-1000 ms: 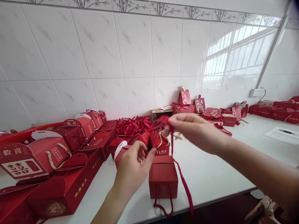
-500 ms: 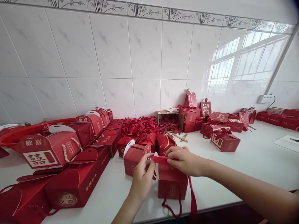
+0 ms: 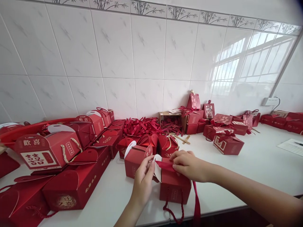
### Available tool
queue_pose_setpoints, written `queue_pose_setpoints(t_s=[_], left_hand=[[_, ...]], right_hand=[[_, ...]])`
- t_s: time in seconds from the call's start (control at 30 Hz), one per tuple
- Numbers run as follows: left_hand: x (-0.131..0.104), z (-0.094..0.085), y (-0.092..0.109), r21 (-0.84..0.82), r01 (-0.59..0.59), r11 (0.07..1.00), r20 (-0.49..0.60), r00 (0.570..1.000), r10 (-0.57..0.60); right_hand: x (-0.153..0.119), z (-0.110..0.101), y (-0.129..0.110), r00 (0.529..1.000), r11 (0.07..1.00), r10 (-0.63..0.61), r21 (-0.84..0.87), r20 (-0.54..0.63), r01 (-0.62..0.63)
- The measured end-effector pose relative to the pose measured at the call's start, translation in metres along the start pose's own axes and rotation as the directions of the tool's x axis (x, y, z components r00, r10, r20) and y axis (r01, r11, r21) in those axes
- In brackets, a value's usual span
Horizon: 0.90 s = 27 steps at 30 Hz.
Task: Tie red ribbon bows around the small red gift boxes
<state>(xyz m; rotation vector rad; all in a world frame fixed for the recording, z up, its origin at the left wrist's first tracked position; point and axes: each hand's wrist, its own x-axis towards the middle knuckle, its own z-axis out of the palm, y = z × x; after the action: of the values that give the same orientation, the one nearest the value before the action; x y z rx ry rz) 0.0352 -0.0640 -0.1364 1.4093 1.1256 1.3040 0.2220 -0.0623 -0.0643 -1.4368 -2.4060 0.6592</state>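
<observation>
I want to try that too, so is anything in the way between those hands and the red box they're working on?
Nothing visible blocks the left hand, which is at the white flap of the red box. By the right hand, only the red ribbon lies across the top.

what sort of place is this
Probably a small packing workroom or workshop, though it could be a room at home. Many red gift boxes crowd a long white table, a heap of red ribbons sits near the tiled wall.
</observation>
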Motion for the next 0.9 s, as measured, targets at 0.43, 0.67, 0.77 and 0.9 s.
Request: queue_pose_setpoints(t_s=[0.43,0.67,0.77,0.9], left_hand=[[0.005,0.008,0.003,0.171,-0.110,0.979,0.013,0.994,0.109],[0.020,0.002,0.015,0.490,-0.254,0.834,0.117,0.967,0.225],[0.009,-0.009,0.014,0.734,-0.165,0.659,0.090,0.985,0.146],[-0.015,-0.026,0.002,0.907,-0.153,0.391,0.196,0.978,-0.071]], right_hand=[[0.006,0.007,0.005,0.998,1.000,-0.026,0.009,-0.057,0.027],[0.002,0.004,0.001,0.997,0.998,-0.039,-0.047,-0.071,0.036],[-0.011,-0.007,0.007,0.975,1.000,-0.018,0.006,-0.220,0.020],[-0.036,-0.021,0.032,0.944,0.977,0.188,0.148,-0.272,-0.152]])
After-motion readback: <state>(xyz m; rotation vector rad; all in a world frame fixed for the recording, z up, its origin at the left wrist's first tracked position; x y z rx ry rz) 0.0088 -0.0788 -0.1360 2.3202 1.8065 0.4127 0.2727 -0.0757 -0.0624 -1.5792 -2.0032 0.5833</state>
